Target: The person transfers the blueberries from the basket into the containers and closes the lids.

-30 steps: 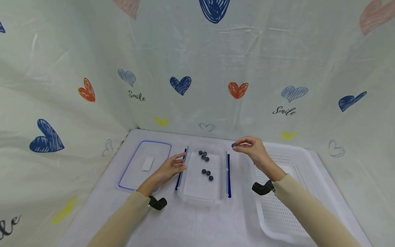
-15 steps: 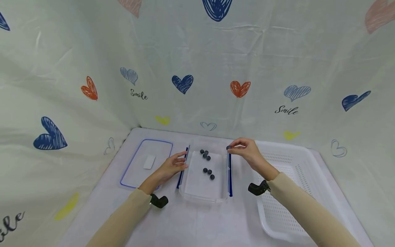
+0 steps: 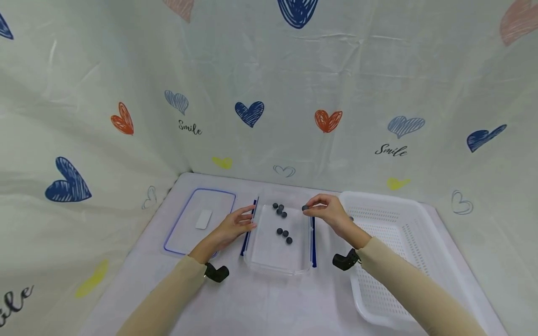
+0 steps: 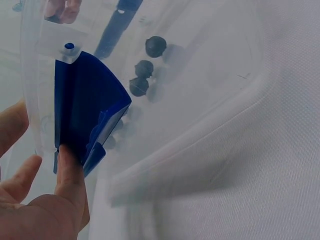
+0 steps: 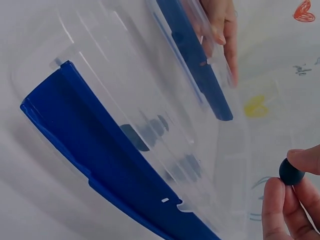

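A clear plastic box (image 3: 277, 256) with blue side latches stands mid-table, several dark blueberries (image 3: 286, 234) lying on its floor. My right hand (image 3: 328, 212) pinches another blueberry (image 5: 291, 172) between thumb and fingertips, above the box's far right corner. My left hand (image 3: 231, 227) is at the box's left side, fingers loosely spread. In the left wrist view one fingertip touches the hanging blue latch (image 4: 87, 105). Whether the other left fingers touch the wall, I cannot tell.
A white perforated basket (image 3: 357, 294) stands to the right, partly under my right forearm; a small dark round thing (image 3: 351, 218) shows by the wrist. To the left lies a clear blue-rimmed lid (image 3: 180, 233) with a white rectangle on it. A heart-print curtain (image 3: 286, 84) hangs behind.
My right hand has moved left and slightly down with the blueberry, from beside the box to over its far right corner. The left hand keeps its place at the box.
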`<state>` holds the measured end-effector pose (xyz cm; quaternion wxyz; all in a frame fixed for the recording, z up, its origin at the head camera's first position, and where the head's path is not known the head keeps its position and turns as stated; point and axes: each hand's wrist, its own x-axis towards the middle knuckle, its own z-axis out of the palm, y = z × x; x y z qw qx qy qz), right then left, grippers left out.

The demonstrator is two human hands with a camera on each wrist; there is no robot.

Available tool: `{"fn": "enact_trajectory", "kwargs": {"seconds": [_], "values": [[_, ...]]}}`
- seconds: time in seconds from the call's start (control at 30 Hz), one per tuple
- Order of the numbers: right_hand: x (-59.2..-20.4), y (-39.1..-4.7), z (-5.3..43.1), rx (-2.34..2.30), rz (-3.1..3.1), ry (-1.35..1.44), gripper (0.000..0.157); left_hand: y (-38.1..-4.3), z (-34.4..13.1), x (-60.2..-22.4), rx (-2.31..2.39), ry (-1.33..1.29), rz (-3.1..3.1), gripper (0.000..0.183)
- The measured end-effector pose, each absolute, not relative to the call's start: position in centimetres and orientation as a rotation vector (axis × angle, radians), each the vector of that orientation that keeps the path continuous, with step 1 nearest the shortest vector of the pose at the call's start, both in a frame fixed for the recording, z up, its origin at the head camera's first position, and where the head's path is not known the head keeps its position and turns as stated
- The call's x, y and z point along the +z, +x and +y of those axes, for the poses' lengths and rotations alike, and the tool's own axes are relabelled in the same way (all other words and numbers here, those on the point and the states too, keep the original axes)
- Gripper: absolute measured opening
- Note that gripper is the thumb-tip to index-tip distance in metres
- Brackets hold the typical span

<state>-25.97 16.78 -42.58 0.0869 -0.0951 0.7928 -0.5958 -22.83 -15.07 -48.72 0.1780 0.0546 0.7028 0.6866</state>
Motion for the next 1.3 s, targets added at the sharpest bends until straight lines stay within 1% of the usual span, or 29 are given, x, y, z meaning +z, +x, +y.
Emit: {"fn": "enact_trajectory", "kwargs": {"seconds": [0.13,0.4,0.63,0.97,1.2,1.3], "values": [[-43.1,-26.0,16.7,-1.780,2.356,-0.281,0.022,-22.7,-15.0,-48.6,1.938,0.158,1.992,0.069],[-43.3,-25.8,16.7,-1.810,2.339,-0.289,0.032,-22.6,-15.0,-48.6,1.939,0.171,1.995,0.068],[-43.0,-25.8,17.1,-1.793,2.386,-0.264,0.027,-22.7,-15.1,-48.6,1.937,0.177,1.991,0.070],[-41.8,-25.9,18.8,-1.875,2.404,-0.231,0.035,-22.8,-15.0,-48.6,1.944,0.166,1.998,0.069],[-41.3,-26.1,20.8,-1.911,2.446,-0.168,0.031,-22.9,-15.0,-48.6,1.941,0.142,2.007,0.069],[-41.2,-26.1,21.8,-1.921,2.492,-0.123,0.033,-22.8,-14.9,-48.7,1.933,0.132,2.015,0.068]]}}
